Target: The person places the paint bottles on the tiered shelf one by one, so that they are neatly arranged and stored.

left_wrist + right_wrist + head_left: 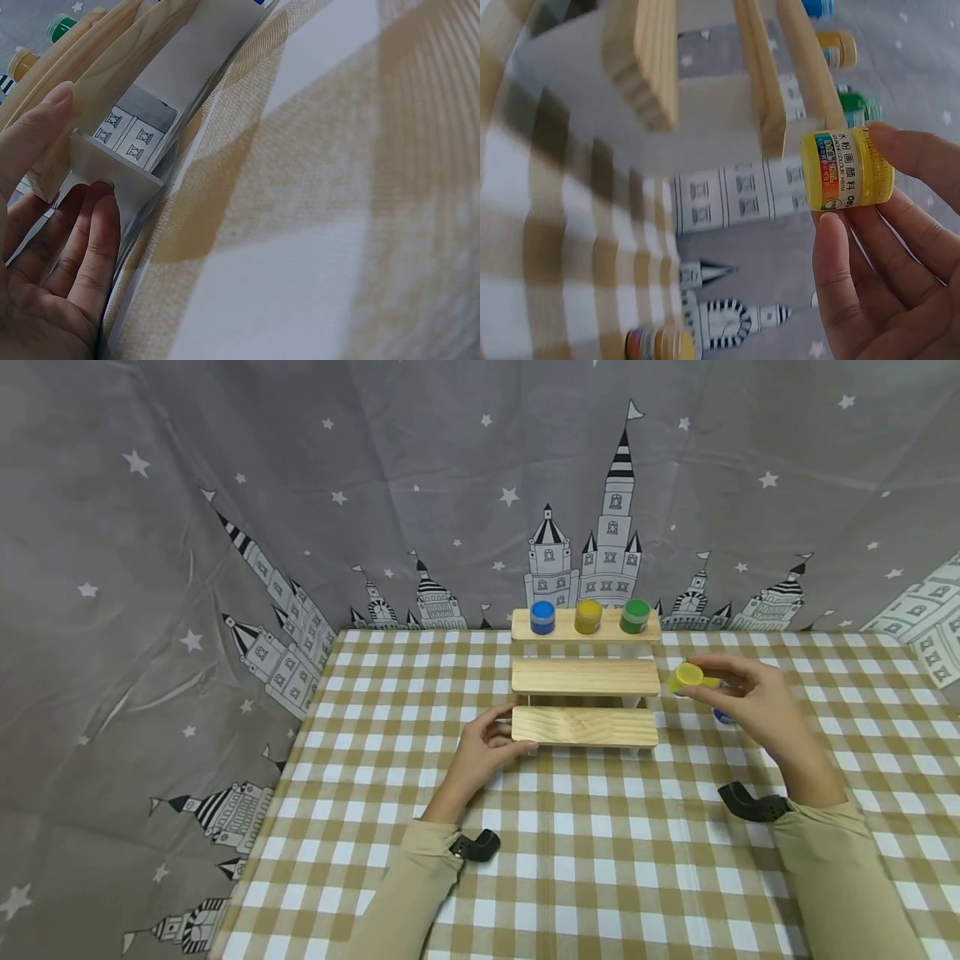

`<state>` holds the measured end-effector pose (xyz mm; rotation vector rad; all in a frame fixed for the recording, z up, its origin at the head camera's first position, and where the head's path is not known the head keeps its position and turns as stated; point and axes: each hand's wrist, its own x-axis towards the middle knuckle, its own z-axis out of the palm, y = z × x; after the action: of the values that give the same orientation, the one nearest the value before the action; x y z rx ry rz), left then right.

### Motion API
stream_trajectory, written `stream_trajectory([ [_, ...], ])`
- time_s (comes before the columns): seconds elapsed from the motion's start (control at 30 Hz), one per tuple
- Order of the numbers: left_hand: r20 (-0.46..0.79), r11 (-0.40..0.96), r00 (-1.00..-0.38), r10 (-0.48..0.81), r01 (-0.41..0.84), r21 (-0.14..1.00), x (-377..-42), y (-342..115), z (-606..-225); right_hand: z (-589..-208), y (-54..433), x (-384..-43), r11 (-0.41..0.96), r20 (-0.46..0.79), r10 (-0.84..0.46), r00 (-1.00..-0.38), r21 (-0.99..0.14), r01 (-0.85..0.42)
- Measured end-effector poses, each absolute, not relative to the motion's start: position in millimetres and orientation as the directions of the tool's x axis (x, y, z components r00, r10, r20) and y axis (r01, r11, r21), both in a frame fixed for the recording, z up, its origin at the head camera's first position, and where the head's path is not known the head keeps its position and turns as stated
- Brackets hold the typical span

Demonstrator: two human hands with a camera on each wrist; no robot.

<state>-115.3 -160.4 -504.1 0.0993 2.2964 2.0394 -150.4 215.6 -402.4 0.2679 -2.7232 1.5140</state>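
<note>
A three-tier wooden display rack (585,678) with pale side supports stands on the checked cloth. My left hand (486,750) grips the left end of its lowest step, the thumb (46,120) on the wood and the fingers curled by the side support. To the right of the middle step, my right hand (761,702) pinches a yellow gouache paint jar (849,169) between thumb and fingers, raised and tilted with its label showing. On the top step sit a blue jar (542,617), a darker yellow jar (588,617) and a green jar (635,617).
Behind my right hand, a blue jar (723,716) and another yellow jar (711,682) are mostly hidden. The checked tablecloth (600,852) covers the table. A grey curtain (420,460) printed with castles and stars hangs along the back and left edges.
</note>
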Motion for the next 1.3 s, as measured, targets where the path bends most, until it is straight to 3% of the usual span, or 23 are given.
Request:
stream_trajectory([
  [0.73, -0.018, 0.107, -0.994, 0.106, -0.007, 0.994, -115.5, -162.6, -503.4, -381.8, 119.7, -176.5, 0.424, 0.1, -0.397, -0.912, -0.861, -0.279],
  [1.3, -0.011, 0.102, -0.993, 0.12, 0.001, 0.995, -116.0, -161.9, -503.2, -384.7, 72.3, -190.5, 0.412, 0.066, -0.45, -0.89, -0.87, -0.272],
])
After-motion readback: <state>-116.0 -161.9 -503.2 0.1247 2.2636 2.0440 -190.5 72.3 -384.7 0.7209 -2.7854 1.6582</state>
